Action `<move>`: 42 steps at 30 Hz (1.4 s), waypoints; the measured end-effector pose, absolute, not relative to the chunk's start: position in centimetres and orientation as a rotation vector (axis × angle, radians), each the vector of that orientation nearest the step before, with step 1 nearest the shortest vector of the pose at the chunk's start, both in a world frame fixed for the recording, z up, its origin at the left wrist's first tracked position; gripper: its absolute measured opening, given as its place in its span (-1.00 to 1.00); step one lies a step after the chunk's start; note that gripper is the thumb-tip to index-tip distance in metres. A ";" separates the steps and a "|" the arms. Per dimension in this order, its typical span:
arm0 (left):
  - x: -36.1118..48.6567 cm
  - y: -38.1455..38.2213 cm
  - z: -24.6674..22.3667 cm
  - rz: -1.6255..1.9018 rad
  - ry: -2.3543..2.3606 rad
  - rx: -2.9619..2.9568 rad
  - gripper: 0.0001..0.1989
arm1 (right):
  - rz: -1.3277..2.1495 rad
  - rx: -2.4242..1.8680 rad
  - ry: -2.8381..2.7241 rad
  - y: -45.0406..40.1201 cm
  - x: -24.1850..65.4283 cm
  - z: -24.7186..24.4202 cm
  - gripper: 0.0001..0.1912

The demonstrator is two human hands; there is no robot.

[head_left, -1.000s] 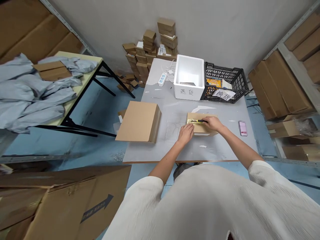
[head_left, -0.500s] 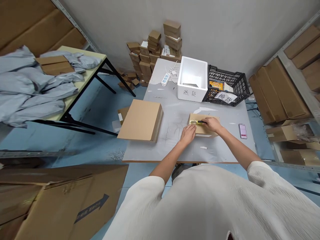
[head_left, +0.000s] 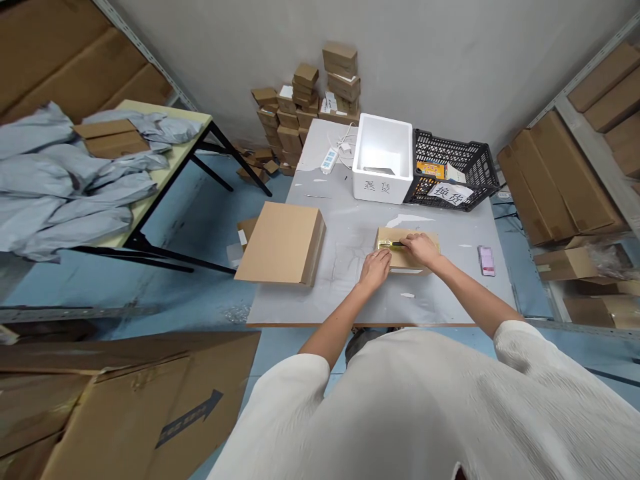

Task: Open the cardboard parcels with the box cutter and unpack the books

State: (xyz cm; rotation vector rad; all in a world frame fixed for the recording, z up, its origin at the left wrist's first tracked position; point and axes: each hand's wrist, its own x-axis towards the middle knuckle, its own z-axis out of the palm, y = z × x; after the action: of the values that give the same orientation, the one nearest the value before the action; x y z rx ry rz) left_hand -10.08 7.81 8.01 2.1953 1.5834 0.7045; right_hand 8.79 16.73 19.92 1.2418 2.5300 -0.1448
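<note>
A small brown cardboard box (head_left: pixel 431 237) with a strip of clear tape lies on the grey table in front of me. My left hand (head_left: pixel 376 268) holds its near left corner, fingertips on top by the tape. My right hand (head_left: pixel 420 249) is closed around a black and yellow box cutter (head_left: pixel 395 244). The cutter lies low over the taped top and points left, towards my left fingertips. Whether its blade is in the tape is too small to tell. A larger closed cardboard box (head_left: pixel 279 241) stands on the table to the left.
At the table's (head_left: pixel 350 303) back are a white foam box (head_left: pixel 383 190), a black plastic crate (head_left: pixel 453 160) and a power strip (head_left: pixel 329 161). A phone-like pink object (head_left: pixel 486 261) lies right. Grey parcels (head_left: pixel 100 193) cover the left table. A big carton (head_left: pixel 140 400) stands near left.
My right hand and the box cutter have shifted slightly left over the small box. My left hand stays at the corner. The view has tilted a little.
</note>
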 end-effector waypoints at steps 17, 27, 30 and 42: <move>-10.4 8.0 7.7 0.638 1.612 2.207 -0.62 | -0.167 1.281 2.460 16.8 11.5 20.4 -0.63; -10.4 7.8 7.8 0.629 1.643 2.213 -0.61 | -0.217 1.256 2.478 17.4 11.3 19.5 -0.65; -10.3 7.7 8.0 0.620 1.644 2.210 -0.60 | -0.216 1.251 2.476 17.6 11.1 19.4 -0.63; -10.2 7.7 8.4 0.602 1.653 2.207 -0.57 | -0.158 1.265 2.475 17.2 11.4 20.0 -0.60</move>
State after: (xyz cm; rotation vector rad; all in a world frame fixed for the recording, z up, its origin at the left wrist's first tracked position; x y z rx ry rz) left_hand -10.24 7.67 8.44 2.2066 1.6529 0.6017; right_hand 11.37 17.25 19.96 1.2655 2.4745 -0.1575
